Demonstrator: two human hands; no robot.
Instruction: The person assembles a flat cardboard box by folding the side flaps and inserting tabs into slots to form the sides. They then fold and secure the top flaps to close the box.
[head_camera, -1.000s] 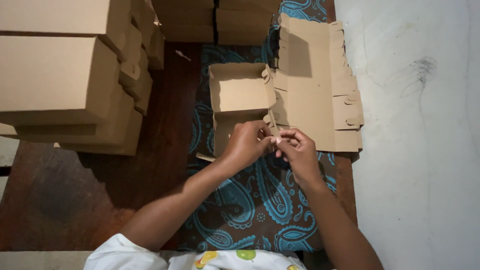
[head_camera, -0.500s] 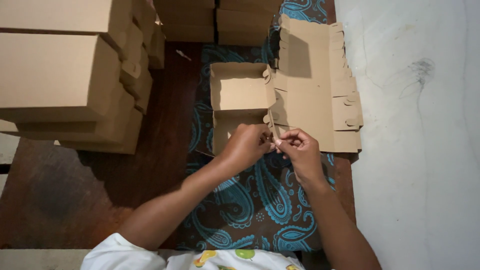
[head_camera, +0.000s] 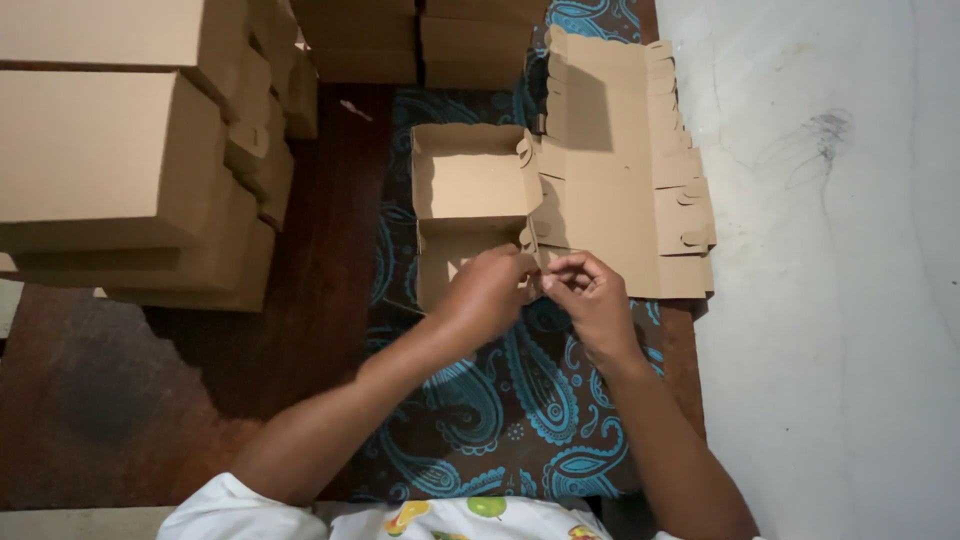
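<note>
Lying half-folded at the centre of the frame, the light, stiff yet creasable cardboard box (head_camera: 560, 190) is pinched at its near corner tab by both hands, left (head_camera: 487, 292) and right (head_camera: 588, 296).

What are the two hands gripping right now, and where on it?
Both the left hand and right hand pinch the half-folded cardboard box at its near edge, where the raised tray wall meets the flat panel; the exact flap is hidden by fingers.
</note>
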